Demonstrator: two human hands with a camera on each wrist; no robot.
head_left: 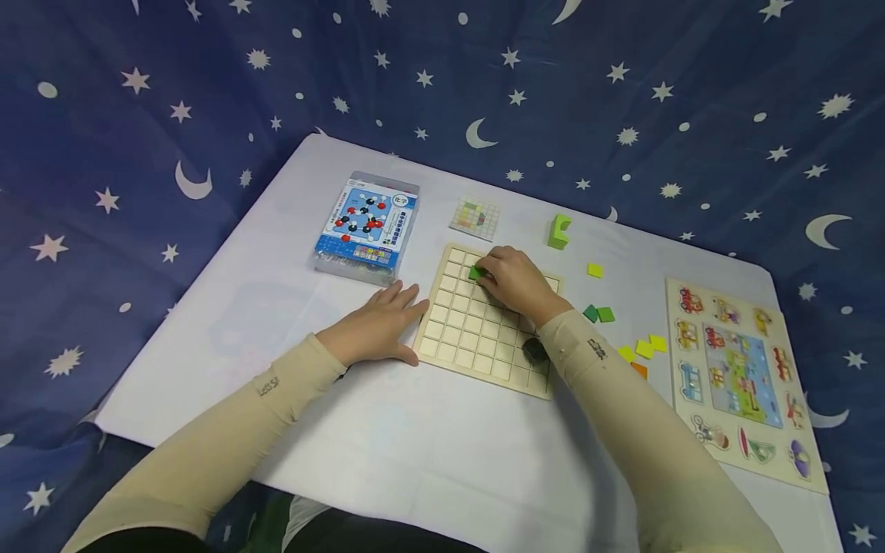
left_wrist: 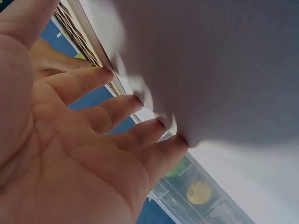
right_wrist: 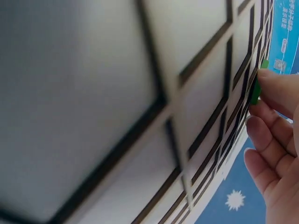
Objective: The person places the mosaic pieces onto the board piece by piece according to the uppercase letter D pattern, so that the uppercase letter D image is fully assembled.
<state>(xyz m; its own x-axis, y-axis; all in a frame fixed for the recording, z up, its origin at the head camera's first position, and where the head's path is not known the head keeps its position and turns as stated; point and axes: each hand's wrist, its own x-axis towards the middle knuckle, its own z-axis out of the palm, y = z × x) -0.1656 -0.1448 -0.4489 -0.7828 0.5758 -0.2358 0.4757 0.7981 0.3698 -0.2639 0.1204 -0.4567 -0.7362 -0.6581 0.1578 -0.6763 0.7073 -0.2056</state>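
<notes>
Green tile, pinched between thumb and fingers of the right hand, stands over the upper-left part of the gridded board in the head view; whether it is seated cannot be told. The left hand, fingers spread, lies beside the board's left edge. Good placement likely calls for squared sides and even pressure.
</notes>
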